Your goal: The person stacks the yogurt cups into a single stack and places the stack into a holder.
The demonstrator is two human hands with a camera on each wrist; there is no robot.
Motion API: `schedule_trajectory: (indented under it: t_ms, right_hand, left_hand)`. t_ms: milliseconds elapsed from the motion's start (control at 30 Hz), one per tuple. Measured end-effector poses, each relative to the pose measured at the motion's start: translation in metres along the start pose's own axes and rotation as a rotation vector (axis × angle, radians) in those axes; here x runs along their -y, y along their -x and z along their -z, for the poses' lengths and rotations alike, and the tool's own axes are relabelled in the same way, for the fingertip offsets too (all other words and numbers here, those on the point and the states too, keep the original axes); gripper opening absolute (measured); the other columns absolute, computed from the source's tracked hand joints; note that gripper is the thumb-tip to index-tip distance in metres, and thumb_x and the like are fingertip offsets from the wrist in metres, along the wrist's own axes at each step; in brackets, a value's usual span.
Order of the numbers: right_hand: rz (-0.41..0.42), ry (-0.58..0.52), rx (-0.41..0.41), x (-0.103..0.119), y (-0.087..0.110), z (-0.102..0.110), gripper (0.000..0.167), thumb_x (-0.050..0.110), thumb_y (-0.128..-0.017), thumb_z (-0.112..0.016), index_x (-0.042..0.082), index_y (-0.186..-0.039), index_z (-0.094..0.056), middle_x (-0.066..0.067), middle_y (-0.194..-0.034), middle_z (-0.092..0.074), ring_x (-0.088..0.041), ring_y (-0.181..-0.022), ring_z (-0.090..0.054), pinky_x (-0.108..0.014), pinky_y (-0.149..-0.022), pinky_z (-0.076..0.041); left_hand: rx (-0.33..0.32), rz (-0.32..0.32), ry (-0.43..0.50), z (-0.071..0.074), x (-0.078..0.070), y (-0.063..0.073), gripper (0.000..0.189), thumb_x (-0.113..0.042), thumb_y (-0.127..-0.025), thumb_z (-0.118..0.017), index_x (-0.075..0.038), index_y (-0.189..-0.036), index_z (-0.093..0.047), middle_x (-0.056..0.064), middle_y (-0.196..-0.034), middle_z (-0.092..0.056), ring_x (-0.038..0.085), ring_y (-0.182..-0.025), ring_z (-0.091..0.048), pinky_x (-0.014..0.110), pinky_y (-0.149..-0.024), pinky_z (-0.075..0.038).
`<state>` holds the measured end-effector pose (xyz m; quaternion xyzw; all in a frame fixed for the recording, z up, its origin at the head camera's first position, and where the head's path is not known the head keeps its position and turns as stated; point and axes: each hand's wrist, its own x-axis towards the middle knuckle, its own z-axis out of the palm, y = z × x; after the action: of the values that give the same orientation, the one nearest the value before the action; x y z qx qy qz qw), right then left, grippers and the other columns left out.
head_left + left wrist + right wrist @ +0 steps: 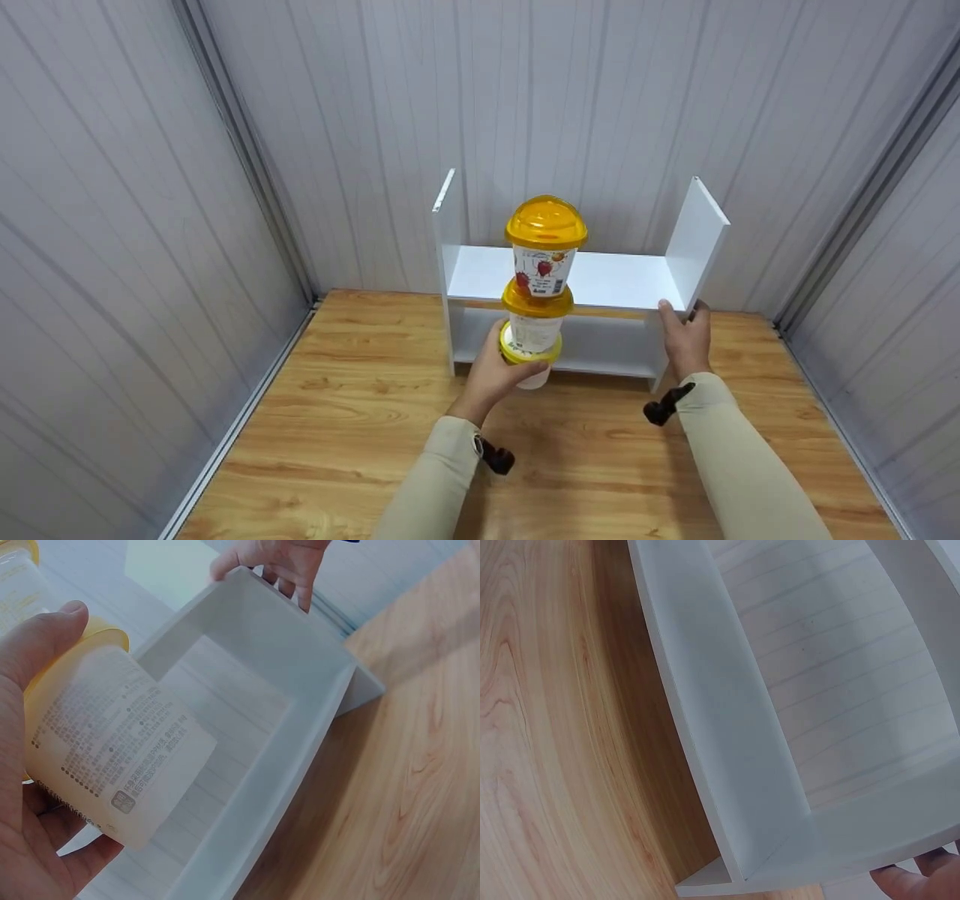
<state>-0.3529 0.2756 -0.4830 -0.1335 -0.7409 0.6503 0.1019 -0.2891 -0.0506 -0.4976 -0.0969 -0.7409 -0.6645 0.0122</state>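
Note:
My left hand [497, 376] grips the lowest of three stacked plastic cups, thumb across its near side and fingers round the far side. This bottom cup [112, 742] is white with printed text and a yellow rim. On it stands a middle cup [535, 332] with a yellow lid. The top cup [541, 271] has strawberry pictures and a domed orange lid [547, 223]. The stack is held upright in front of a white two-tier shelf [619, 279]. My right hand [688, 341] grips the shelf's right side panel near the upper board, with its thumb in front.
The shelf stands on a wood-grain surface [360, 435], close to a pale panelled back wall [360, 150]. Similar walls rise on the left [112, 247] and right [892, 337]. Black wrist-mounted devices [497, 457] stick out from both cuffs.

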Motion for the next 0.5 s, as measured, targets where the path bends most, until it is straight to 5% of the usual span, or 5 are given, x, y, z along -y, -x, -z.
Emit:
schedule_trajectory:
  t_ms: [500]
  right_hand:
    - [-0.015,0.042,0.003,0.005,0.003,-0.001,0.092,0.055,-0.097,-0.056,0.015,-0.163,-0.005,-0.015,-0.167,-0.015,-0.031,-0.151,-0.021,-0.046,-0.122,-0.023]
  left_hand:
    - [0.01,-0.041,0.007,0.001,-0.011,-0.007,0.096,-0.029,-0.074,-0.092,-0.022,-0.152,-0.036,-0.002,-0.135,-0.057,0.02,-0.123,-0.056,0.048,-0.109,-0.042]
